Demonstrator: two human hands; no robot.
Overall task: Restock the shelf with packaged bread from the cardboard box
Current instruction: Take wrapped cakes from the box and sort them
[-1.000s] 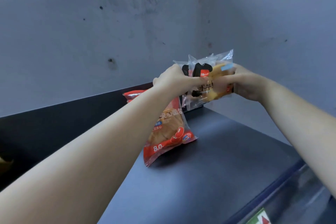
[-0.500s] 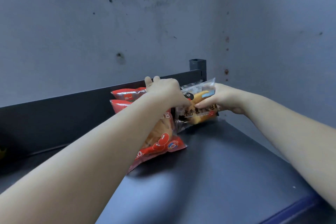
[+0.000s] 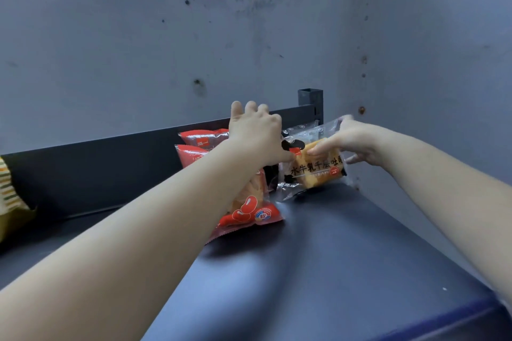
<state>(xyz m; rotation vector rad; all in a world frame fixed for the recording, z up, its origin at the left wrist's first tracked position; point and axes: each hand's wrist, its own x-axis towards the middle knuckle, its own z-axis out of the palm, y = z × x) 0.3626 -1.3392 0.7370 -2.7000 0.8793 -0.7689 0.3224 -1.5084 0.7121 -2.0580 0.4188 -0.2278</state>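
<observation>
- Clear plastic packet of golden sliced bread with black lettering (image 3: 314,166), held up in the air at the wall a second ago, now stands on the dark grey metal shelf (image 3: 332,257) in its back right corner, base touching the shelf board and top leaning toward the rear rail.
- Right hand (image 3: 357,142) still holds it, thumb on the front face and fingers wrapped round the top right edge; the left hand (image 3: 256,133) has let go of its top, fingers spread and raised over the rail, thumb just touching the packet's left edge.
- Judged from this, the packet is as good as placed; only letting go remains.
- Two red plastic packets of bread with a red bean picture (image 3: 249,202) stand just beside it on the left, touching, partly hidden by the left forearm.
- Striped yellow-green packet (image 3: 8,188) lies at the far left edge, well apart.
- Black corner post (image 3: 310,97) and the grey concrete wall (image 3: 166,36) close off the corner, so little room is left to the right.
- No cardboard box is in view.
</observation>
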